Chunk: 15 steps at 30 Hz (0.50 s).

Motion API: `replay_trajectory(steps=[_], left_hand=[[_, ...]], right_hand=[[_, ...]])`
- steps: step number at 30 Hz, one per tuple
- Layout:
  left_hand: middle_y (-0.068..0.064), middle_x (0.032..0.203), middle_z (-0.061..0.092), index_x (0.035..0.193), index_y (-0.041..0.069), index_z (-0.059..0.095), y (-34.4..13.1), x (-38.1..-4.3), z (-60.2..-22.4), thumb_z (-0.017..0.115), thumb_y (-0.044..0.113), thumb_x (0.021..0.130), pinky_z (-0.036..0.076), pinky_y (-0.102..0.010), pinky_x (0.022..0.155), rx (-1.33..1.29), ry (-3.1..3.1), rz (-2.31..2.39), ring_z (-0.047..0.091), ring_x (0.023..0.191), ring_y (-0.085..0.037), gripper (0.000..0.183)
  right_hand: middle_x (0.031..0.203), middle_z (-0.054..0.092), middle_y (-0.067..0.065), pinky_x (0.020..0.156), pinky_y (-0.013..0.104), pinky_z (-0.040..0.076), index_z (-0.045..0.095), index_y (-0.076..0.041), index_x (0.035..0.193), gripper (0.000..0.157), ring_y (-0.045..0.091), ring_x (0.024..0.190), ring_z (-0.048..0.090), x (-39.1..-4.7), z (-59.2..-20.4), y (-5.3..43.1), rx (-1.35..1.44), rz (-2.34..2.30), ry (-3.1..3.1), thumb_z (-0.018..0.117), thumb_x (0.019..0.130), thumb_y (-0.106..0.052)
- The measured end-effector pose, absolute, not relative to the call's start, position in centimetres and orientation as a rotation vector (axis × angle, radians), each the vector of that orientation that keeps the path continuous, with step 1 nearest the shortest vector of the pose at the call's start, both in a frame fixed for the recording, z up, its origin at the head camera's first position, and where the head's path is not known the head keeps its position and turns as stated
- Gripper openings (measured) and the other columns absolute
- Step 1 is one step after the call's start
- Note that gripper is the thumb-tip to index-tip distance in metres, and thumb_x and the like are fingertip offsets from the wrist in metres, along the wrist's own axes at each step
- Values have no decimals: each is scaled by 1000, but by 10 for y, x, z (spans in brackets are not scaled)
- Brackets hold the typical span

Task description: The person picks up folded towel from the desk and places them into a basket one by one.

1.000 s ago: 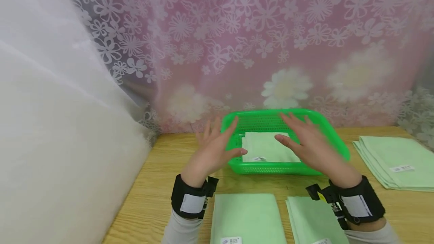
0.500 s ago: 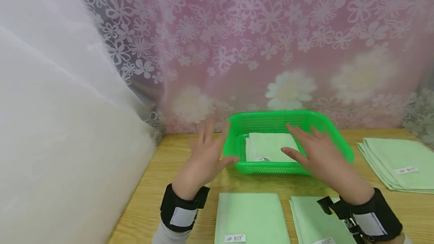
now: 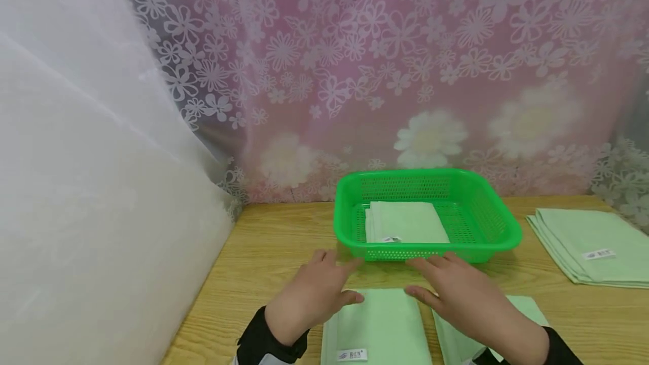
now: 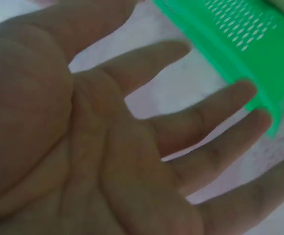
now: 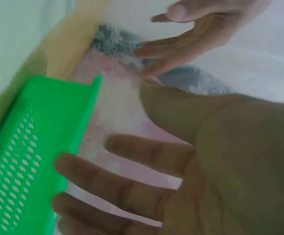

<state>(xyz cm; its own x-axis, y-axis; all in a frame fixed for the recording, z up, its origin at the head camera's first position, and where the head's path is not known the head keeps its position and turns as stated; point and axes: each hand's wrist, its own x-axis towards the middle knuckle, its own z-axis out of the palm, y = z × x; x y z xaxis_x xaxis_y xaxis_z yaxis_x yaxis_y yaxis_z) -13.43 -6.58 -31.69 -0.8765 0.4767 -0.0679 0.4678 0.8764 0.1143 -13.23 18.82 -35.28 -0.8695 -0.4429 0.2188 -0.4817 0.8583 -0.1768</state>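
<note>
Both hands are hovering in front of the bright green perforated plastic basket [image 3: 479,251], on its near side. The left hand [image 3: 310,297] is spreading its fingers nearly straight, thumb apart, and is gripping nothing. The right hand [image 3: 458,296] is mirroring it: fingers extended, palm bare in the right wrist view, nothing held. Whether any fingertip is brushing the basket's front is not possible to tell.

Positions: one pale green folded fabric square, the basket cloth [image 3: 408,224], is lying inside the basket, left of its middle. A second pale green folded cloth with a white printed label, the middle cloth [image 3: 382,323], is lying flat on the wood-grain table [image 3: 279,230] below and between the hands. A third, the near-right cloth [image 3: 448,341], is lying beside it, partly covered by the right forearm. A fourth, the far-right cloth [image 3: 590,246], is resting right of the basket.

Judgement: the work appears to be standing between grips, one cloth inside the basket and three outside. Taking up the middle cloth would be calling for lowering both hands to its opposite side edges, pinching all layers together and keeping the folds level.
</note>
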Motion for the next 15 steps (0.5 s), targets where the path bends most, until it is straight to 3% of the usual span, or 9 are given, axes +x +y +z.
replay_trajectory(steps=[4, 8, 11, 15], left_hand=[[4, 112, 69, 125, 25, 71, -54, -147, -344, 81, 35, 82, 51, -28, 83, 752, 2804, 84, 62, 104, -16, 45], [9, 99, 69, 110, 23, 76, -44, -154, -369, 90, 24, 74, 50, -23, 77, 758, 2743, 50, 61, 89, -8, 39], [7, 93, 66, 105, 22, 73, -43, -156, -380, 93, 18, 68, 49, -23, 73, 729, 2754, 24, 59, 83, -9, 43], [4, 88, 62, 101, 23, 66, -42, -159, -385, 97, 17, 62, 49, -26, 68, 736, 2808, -4, 57, 79, -13, 50]], right_hand=[[75, 57, -14, 55, 27, 42, 66, -21, 106, 30, 7, 65, 53, -132, -381, 178, 848, 339, -2983, 76, 86, -41], [58, 41, -11, 46, 28, 34, 59, -19, 88, 30, 9, 49, 39, -129, -405, 170, 929, 258, -2954, 81, 80, -37], [55, 37, -9, 43, 30, 32, 53, -17, 83, 39, 12, 47, 37, -127, -415, 163, 911, 190, -2911, 85, 74, -36], [54, 39, -7, 43, 33, 36, 56, -14, 90, 45, 16, 46, 41, -128, -419, 157, 829, 160, -2944, 89, 69, -36]])
